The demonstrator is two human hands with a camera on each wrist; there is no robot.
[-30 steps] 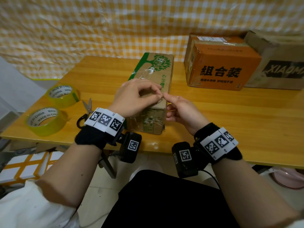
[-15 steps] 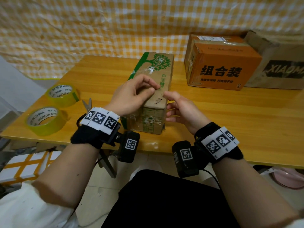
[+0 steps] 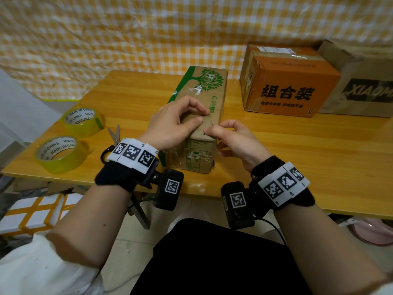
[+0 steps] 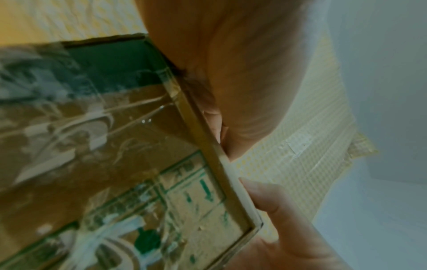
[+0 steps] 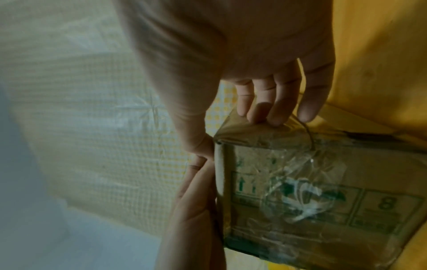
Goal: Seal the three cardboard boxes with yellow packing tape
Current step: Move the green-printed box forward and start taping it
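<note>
Cardboard green box (image 3: 204, 103) sits mid-table near the front edge, left hand (image 3: 170, 124) pressing flat on top, right hand (image 3: 231, 139) curled on its corner. Two tape rolls (image 3: 61, 154) and scissors (image 3: 114, 135) wait left; orange box (image 3: 287, 81) back right. Right wrist view shows fingers (image 5: 277, 102) on loose tape.

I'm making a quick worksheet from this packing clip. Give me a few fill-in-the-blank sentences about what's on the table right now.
1. Both hands rest on the box printed with a green ____.
2. ____ rolls of yellow tape lie on the table.
3. The scissors lie between the tape rolls and the person's ____ hand.
4. The orange box stands to the ____ of the tree-printed box.

Missing words: tree; two; left; right
</note>
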